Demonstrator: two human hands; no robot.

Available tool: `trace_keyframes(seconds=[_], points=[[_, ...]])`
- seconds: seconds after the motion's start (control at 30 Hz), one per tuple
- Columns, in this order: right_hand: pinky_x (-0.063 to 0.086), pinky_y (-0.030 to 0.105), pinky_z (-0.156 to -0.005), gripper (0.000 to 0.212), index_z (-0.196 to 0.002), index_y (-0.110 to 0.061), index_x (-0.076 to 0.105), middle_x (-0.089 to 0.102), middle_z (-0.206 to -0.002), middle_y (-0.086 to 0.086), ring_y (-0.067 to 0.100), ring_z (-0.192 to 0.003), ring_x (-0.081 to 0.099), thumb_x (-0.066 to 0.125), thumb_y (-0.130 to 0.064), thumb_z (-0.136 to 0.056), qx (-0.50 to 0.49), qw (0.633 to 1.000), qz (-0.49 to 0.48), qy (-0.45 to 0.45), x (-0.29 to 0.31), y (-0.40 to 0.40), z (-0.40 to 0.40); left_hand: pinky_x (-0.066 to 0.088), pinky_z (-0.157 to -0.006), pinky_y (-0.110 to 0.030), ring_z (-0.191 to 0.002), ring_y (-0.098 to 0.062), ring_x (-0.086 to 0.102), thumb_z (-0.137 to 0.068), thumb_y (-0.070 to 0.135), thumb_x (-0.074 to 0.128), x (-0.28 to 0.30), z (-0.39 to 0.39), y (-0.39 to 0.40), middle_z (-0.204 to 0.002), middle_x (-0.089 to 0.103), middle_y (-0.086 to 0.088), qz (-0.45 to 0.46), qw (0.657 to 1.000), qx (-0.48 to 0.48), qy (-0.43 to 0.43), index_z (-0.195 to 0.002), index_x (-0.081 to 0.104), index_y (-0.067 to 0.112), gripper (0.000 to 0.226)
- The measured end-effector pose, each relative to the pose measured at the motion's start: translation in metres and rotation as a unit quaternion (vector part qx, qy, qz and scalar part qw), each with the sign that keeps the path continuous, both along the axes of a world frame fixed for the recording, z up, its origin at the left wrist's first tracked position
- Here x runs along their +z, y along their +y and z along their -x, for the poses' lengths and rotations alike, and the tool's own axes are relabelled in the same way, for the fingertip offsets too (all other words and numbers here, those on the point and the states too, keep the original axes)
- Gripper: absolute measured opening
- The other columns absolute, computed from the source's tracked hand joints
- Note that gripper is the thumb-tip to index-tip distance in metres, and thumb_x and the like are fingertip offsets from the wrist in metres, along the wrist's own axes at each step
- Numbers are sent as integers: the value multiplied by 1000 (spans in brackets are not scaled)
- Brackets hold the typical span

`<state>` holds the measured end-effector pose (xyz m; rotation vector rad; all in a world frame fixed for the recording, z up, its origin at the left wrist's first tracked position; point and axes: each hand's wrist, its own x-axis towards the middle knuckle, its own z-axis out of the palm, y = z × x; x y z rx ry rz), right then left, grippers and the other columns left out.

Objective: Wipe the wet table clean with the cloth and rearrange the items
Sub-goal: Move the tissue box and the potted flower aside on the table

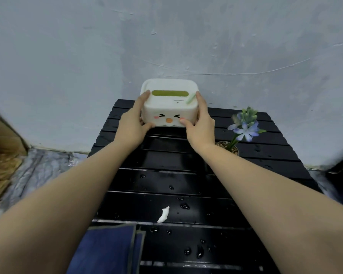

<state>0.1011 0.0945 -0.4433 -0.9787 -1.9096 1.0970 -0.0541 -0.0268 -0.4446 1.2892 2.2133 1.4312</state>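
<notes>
Hands, two, both clamped on one white tissue box (169, 104): left hand (132, 123) wrapped on its left end, right hand (200, 123) on its right end, fingers along the sides and thumbs pressed to the front face. Grip pinching the box from both ends, just above centre of the frame. Box long axis running left to right across the frame; printed face with squinting eyes and orange beak turned toward the camera; one green slot on the lid pointing up. Cannot tell whether held just above or resting on the far edge of the black slatted tabletop (265, 155), close to the grey wall (67, 66).

One potted plant (244, 125) with pale blue flowers right of centre, just beside the right wrist, standing upright on the tabletop. One scrap of white tissue (163, 214) lower centre, lying between the forearms. One folded blue cloth (109, 250) at the bottom edge, left of centre, on the near slats, partly hidden by the left forearm. Water drops (184, 206) scattered over the near slats, too many to count, thickest at lower centre and lower right.
</notes>
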Motion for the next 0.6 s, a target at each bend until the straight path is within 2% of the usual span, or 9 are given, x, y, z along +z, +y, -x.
trace_keyframes(seconds=[0.1, 0.3, 0.4, 0.47, 0.57, 0.6], points=[[37, 26, -108, 82, -156, -35, 25, 52, -142, 3, 17, -129, 49, 69, -12, -91, -8, 1000, -6, -15, -3, 5, 2, 54, -93, -37, -97, -15, 68, -83, 8, 71, -7, 1, 5, -121, 60, 6, 9, 1000, -2, 21, -145, 20, 55, 93], [44, 40, -109, 82, -156, -29, 23, 51, -143, 3, 20, -129, 50, 70, -16, -90, -30, 999, -5, -23, -3, 11, 5, 49, -97, -47, -108, -22, 63, -90, 16, 65, -9, 1, 12, -130, 58, 0, 58, 994, -15, 87, -146, -3, 57, 97], [31, 42, -119, 95, -159, -22, 11, 29, -160, 3, 22, -147, 28, 74, -20, -87, -46, 999, -17, -24, 3, 2, 7, 44, -101, -55, -125, -28, 52, -89, 22, 65, -11, -3, 12, -150, 41, 1, 48, 994, -19, 93, -149, -8, 51, 99], [21, 33, -119, 102, -159, -20, 9, 18, -165, 5, 23, -152, 14, 78, -25, -84, -55, 997, -39, -26, 9, -9, 6, 39, -103, -57, -130, -37, 43, -89, 23, 64, -12, -7, 12, -159, 25, -6, 46, 989, 18, 138, -153, -5, 38, 96], [6, -2, -102, 93, -158, -20, 13, 14, -166, 6, 20, -152, 10, 74, -24, -88, -55, 994, -95, -23, 18, -34, -4, 33, -108, -56, -137, -40, 31, -90, 31, 61, -8, -22, 7, -159, 18, -16, 66, 972, 105, 199, -155, 4, 19, 87], [6, -6, -99, 87, -157, -19, 17, 15, -166, 6, 19, -151, 11, 72, -22, -90, -45, 992, -117, -16, 21, -45, -9, 31, -109, -54, -138, -38, 30, -91, 33, 59, -6, -28, 2, -159, 19, -17, 62, 969, 128, 202, -155, 9, 17, 83]])
